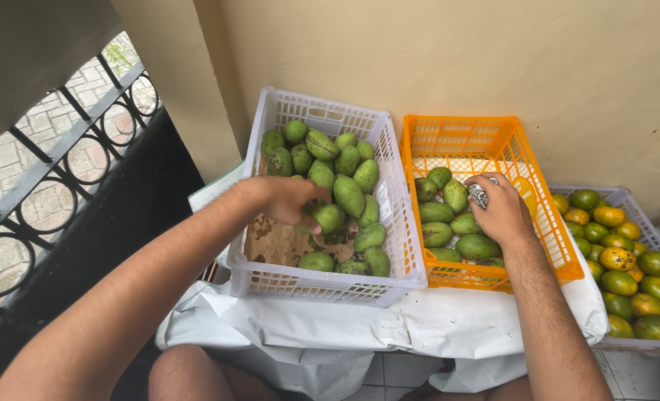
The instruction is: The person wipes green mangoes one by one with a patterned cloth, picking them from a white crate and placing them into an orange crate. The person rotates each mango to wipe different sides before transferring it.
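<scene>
Green mangoes fill both crates; my left hand (pixel 289 199) closes on a mango (pixel 329 217) mid-way in the white crate (pixel 322 286); my right hand (pixel 502 210) grips a small grey object (pixel 478 195) over the orange crate (pixel 541 200); a grey crate (pixel 634 204) of oranges (pixel 618 258) sits rightmost.

A surface draped in white sheeting (pixel 359 327) bears a white crate (pixel 322 286); an orange crate (pixel 460 141); a grey crate (pixel 634 204).

Three crates sit side by side against a wall: a mango crate (pixel 397 223) at nine o'clock, a second mango crate (pixel 527 163) beside it, and an orange crate (pixel 642 215) at three o'clock, railing (pixel 62 148) far left.
</scene>
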